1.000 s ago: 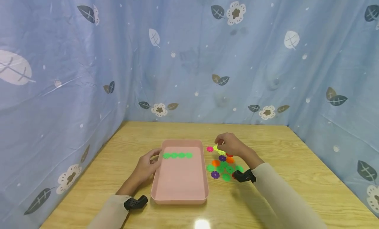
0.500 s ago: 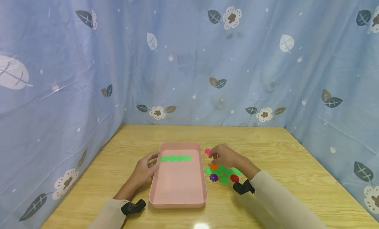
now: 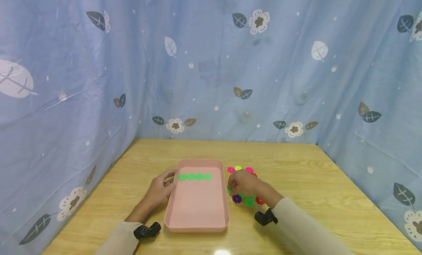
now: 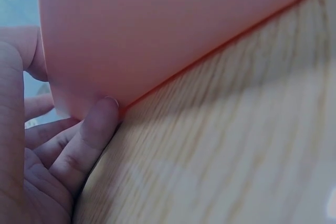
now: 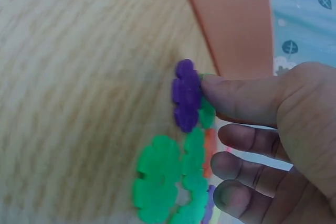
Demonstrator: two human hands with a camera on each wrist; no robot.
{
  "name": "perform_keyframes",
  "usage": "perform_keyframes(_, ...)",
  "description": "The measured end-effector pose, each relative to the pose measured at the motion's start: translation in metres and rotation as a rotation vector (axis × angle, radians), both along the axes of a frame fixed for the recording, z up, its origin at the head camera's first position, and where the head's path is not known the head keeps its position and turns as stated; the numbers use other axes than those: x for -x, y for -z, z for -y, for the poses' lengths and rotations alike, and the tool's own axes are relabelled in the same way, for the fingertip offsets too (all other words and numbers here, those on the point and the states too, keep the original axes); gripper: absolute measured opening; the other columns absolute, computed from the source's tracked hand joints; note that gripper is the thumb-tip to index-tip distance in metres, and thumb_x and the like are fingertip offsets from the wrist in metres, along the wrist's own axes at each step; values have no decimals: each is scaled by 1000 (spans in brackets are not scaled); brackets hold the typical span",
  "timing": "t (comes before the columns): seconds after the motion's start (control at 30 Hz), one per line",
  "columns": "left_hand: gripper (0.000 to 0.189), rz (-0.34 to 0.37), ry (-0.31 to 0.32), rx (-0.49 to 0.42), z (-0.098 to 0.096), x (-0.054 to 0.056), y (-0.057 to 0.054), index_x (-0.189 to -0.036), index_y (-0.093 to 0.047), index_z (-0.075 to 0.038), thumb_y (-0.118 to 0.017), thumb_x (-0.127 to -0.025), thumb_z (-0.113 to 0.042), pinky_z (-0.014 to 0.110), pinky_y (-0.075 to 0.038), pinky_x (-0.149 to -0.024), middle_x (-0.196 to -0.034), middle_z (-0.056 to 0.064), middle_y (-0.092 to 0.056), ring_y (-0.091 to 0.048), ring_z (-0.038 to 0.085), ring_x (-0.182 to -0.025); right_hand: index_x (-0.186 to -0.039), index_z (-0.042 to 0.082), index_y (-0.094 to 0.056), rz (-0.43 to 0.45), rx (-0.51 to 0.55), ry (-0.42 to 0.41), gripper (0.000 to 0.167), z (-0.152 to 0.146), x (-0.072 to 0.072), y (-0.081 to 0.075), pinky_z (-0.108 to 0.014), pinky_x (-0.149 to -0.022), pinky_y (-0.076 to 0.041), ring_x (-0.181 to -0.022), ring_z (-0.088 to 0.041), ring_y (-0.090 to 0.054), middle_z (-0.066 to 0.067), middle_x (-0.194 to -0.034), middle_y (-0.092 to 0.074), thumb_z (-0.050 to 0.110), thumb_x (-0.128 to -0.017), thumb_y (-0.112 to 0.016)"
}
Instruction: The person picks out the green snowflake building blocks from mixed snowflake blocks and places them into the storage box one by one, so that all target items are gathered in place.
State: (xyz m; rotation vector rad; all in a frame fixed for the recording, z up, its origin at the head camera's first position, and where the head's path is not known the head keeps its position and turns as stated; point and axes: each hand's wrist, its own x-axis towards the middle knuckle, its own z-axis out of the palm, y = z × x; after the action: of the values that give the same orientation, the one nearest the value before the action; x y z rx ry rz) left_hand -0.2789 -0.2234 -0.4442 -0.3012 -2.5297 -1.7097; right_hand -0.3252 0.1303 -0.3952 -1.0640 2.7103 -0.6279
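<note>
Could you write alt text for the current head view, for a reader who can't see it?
A person's right hand is over colourful flower-shaped pieces beside a pink tray on a wooden table. The left hand touches the tray's other side; inside, four green pieces form a row. A blue patterned curtain surrounds the table.

Light glares off the near part of this pale wood-grain tabletop (image 3: pixel 283 159), and there sits a pink rectangular tray (image 3: pixel 197 229)! Right beside it, plastic flower pieces lie scattered: yellow (image 3: pixel 238 168) between two pinks (image 3: pixel 231 170) at the far end, purple (image 3: pixel 236 199), green (image 3: pixel 248 202) and red (image 3: pixel 260 200) nearest, others partly hidden between.
</note>
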Motion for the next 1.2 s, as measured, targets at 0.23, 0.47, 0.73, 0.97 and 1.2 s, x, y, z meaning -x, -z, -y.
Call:
perform_keyframes(0.23,57,9,7,-4,0,-1,0,-148,-47,-5,-53,-92,-3,26,-47,-48,-147,23,-52,-69,21,-83,-93,9,-72,-20,-39,33,15,4,-2,2,-33,-74,-53,-83,-13,-59,1,-88,-66,12,-83,-83)
perform_keyframes(0.47,58,11,11,-6,1,-2,0,-149,-48,-7,-54,-91,-4,26,-45,-47,-147,22,-51,-69,24,-82,-90,7,-69,-41,-8,34,17,4,-1,5,-30,-72,-54,-80,-13,-60,-1,-86,-67,6,-81,-83)
perform_keyframes(0.73,58,12,21,-9,1,-2,0,-150,-46,-7,-54,-92,-4,23,-38,-42,-149,23,-50,-67,23,-78,-96,3,-71,-53,15,38,21,5,2,8,-33,-73,-53,-83,-16,-60,-4,-90,-68,2,-79,-83)
perform_keyframes(0.97,58,6,5,4,0,0,0,-149,-47,-6,-54,-92,-5,25,-41,-44,-147,22,-51,-68,21,-81,-89,7,-68,39,67,89,20,6,3,5,-32,-66,-52,-76,-15,-56,0,-82,-64,-1,-78,-83)
perform_keyframes(1.2,58,13,-7,6,-1,-1,1,-149,-48,-7,-55,-92,-5,26,-47,-50,-147,22,-52,-71,26,-96,-89,7,-67,88,114,66,13,3,8,4,-29,-61,-47,-61,-11,-48,2,-69,-58,-2,-84,-75)
